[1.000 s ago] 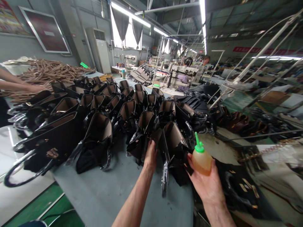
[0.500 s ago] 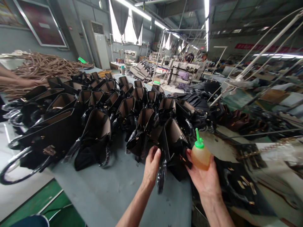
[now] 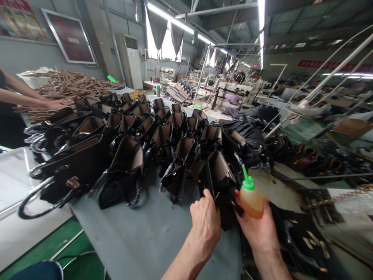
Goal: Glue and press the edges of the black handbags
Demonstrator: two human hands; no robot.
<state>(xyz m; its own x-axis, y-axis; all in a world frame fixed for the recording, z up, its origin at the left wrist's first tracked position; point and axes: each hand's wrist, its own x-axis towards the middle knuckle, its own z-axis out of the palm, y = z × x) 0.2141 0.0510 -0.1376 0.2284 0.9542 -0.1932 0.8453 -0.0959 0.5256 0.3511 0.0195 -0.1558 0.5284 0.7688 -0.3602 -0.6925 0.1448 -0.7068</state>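
A black handbag with a beige lining stands open-topped at the table's front right. My left hand is at its near left side, back turned up and fingers curled against the bag. The tips of those fingers are partly hidden. In my right hand is a squeeze bottle with a green nozzle and amber liquid, tilted slightly left. The fingertips of that hand also touch the bag's right side. To the left stands another black handbag, apart from my hands.
Rows of black handbags crowd the grey table. A co-worker's hands reach to a heap of brown strips at far left. A black piece with gold fittings lies right. Sewing machines stand behind.
My left hand has moved right and turned over, from thumb up beside the bag to curled against its front. The bottle stays in my right hand. The view has shifted slightly.
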